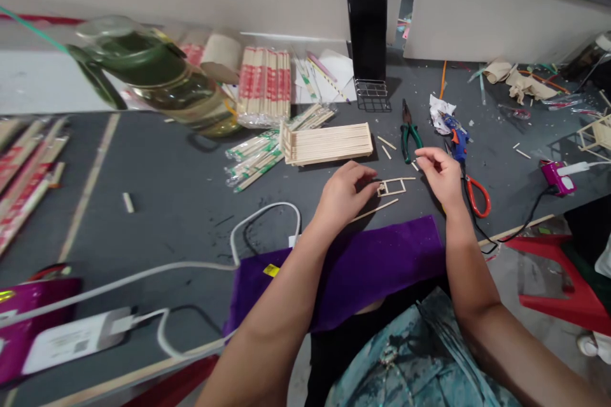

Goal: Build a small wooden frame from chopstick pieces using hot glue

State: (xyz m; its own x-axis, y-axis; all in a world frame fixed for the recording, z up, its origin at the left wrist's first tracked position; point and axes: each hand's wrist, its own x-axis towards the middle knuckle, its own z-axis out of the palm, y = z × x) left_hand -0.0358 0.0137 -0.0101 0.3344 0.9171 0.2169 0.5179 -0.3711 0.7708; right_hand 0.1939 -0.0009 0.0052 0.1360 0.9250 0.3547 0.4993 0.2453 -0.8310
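Note:
My left hand [344,196] has its thumb and fingers closed on the left end of a small ladder-shaped frame of thin wooden sticks [394,193]. A loose stick [379,208] lies on the table beside that hand. To the right of the frame, my right hand [442,175] has thumb and forefinger pinched together. Whatever it holds is too small to make out. Short stick bits lie near its fingertips. Behind the hands stands a larger slatted wooden stick piece [329,143]. Pliers with green handles [409,133] lie just beyond my right hand.
A blue glue gun [459,140] and red-handled scissors [478,196] lie right. A phone [367,32] stands at the back. Bundled sticks [265,84] and a large bottle [157,70] are left. A purple cloth [382,261] covers the front edge; a white cable [191,265] crosses the table.

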